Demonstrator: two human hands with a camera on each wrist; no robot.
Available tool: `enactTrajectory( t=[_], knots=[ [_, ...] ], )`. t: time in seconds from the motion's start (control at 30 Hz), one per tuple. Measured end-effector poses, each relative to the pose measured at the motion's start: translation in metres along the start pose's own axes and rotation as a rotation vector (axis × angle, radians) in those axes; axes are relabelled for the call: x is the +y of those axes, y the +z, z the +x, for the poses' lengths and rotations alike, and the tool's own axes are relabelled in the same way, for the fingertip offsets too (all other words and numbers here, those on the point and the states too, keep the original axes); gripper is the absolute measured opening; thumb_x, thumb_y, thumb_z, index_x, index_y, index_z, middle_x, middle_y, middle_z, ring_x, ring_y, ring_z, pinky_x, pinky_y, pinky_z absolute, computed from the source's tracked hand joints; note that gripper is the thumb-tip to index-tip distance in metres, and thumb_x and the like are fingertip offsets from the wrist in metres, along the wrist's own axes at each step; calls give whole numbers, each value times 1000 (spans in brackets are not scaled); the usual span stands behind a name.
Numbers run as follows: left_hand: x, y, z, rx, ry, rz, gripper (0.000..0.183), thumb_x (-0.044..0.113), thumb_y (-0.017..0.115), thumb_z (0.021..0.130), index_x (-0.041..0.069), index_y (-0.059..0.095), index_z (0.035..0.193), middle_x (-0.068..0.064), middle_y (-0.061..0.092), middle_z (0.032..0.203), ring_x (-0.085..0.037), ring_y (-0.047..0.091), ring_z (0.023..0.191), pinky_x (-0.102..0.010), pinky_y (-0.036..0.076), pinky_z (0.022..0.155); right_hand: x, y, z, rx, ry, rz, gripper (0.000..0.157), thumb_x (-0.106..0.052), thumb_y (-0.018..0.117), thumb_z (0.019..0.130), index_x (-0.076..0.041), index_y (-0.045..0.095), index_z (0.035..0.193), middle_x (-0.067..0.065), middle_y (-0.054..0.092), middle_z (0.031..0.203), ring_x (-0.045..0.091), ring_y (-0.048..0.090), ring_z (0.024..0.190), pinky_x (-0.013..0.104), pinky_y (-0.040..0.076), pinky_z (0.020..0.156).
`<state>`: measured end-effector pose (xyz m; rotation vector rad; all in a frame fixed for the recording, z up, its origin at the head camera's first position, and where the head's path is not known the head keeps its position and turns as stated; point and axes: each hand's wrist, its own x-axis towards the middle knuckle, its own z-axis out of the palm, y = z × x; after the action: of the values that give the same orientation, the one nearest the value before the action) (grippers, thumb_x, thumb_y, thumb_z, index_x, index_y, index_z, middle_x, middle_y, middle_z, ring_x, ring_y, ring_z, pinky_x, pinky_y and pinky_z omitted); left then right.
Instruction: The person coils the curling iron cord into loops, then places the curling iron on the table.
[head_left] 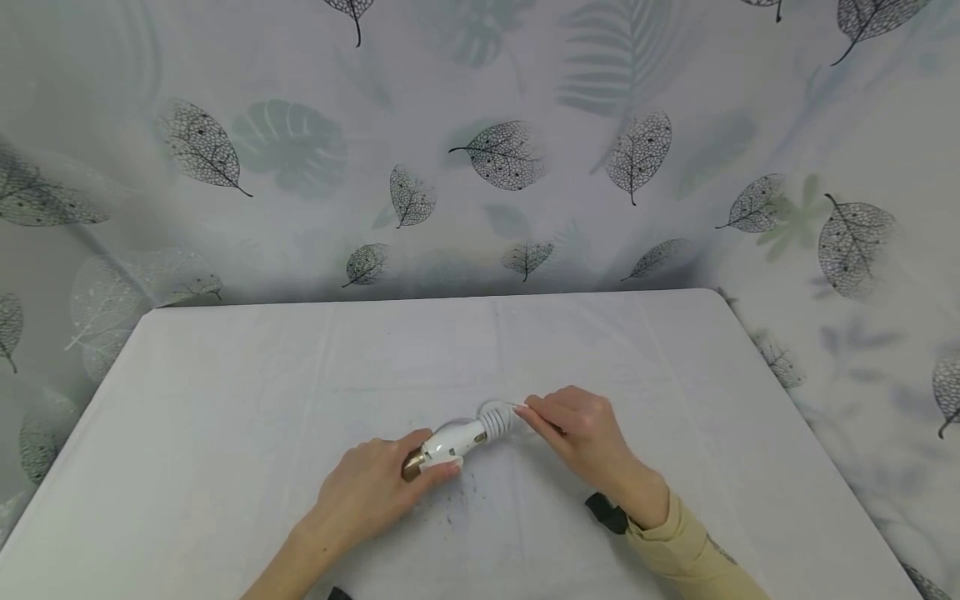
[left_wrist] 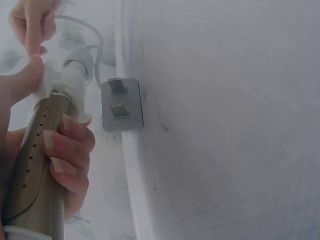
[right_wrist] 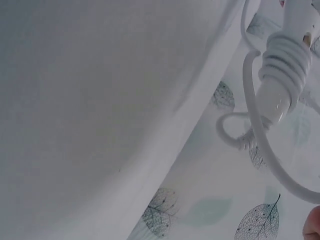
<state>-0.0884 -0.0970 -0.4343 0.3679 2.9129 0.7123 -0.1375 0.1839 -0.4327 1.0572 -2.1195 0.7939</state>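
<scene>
Right arm (head_left: 639,490): khaki-beige sleeve (head_left: 686,550), creased at the cuff (head_left: 662,521), small darker patch (head_left: 722,548) on its side, black blocky piece (head_left: 606,512) beside it; left forearm (head_left: 315,542) bare, second black piece (head_left: 339,594) nearby, left hand (head_left: 371,483) with long nails (left_wrist: 48,140).

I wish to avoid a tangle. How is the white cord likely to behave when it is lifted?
The cord is probably bendable yet springy, as it curves in a smooth loop. It may keep some curl, being wound round the handle. The plug looks bulky beside the cord, so may swing.
</scene>
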Motion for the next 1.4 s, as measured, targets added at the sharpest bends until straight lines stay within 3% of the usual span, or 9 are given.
enactTrajectory(
  t=[0.4,0.57,0.7,0.87,0.97,1.17,1.23,1.33,1.4],
  knots=[
    [1,0,1,-13,-6,5,61,78,56,83,29,68,118,12,42,57,-3,38,52,-23,27,49,-7,2,3,-1,-179,122,22,-20,64,99,-4,77,92,-5,63,67,5,49,57,19,44,58],
    [1,0,2,-24,-30,-16,58,75,57,84,30,68,118,11,43,58,-4,39,52,-24,28,49,-10,4,4,8,-207,155,21,-20,65,99,-5,77,90,-4,63,68,5,50,58,20,43,60],
    [0,-4,3,-11,-49,-24,52,72,61,84,30,67,114,10,46,58,-6,41,51,-25,29,49,-10,4,5,51,-196,144,21,-20,65,99,-8,74,84,-7,53,61,5,45,54,18,36,57],
    [1,-9,3,-1,-111,-39,60,72,61,84,28,66,124,6,49,62,-10,44,55,-27,32,50,-9,3,7,53,-195,180,20,-18,64,99,-8,71,83,-8,46,58,3,40,52,17,34,56],
    [1,-11,3,11,-135,-46,67,76,57,83,27,64,129,3,52,65,-12,46,58,-28,33,51,-9,2,7,-9,-170,196,19,-17,62,100,-9,71,86,-9,48,59,3,39,53,16,35,57],
    [3,-16,3,32,-186,-110,75,82,51,82,27,61,133,-1,63,78,-15,50,62,-30,37,53,-11,-2,3,-153,-32,218,9,-12,65,98,-7,72,94,-9,60,67,2,46,57,11,38,58],
    [3,-17,2,30,-204,-141,74,82,51,82,28,61,132,0,60,75,-14,49,60,-30,36,52,-12,-4,2,-191,3,232,6,-5,68,93,-5,72,98,-7,64,71,1,46,57,10,37,57],
    [3,-19,2,41,-206,-189,71,80,53,83,28,62,130,3,52,67,-12,45,56,-28,34,50,-13,-5,1,-239,46,263,17,3,72,87,-5,71,102,-5,68,76,-2,46,57,9,36,54],
    [2,-20,2,50,-199,-212,68,79,54,83,28,62,129,5,45,63,-10,41,55,-27,32,49,-13,-5,1,-264,69,282,16,2,72,87,-6,72,101,-5,70,77,-5,47,58,8,37,54]
  ],
)
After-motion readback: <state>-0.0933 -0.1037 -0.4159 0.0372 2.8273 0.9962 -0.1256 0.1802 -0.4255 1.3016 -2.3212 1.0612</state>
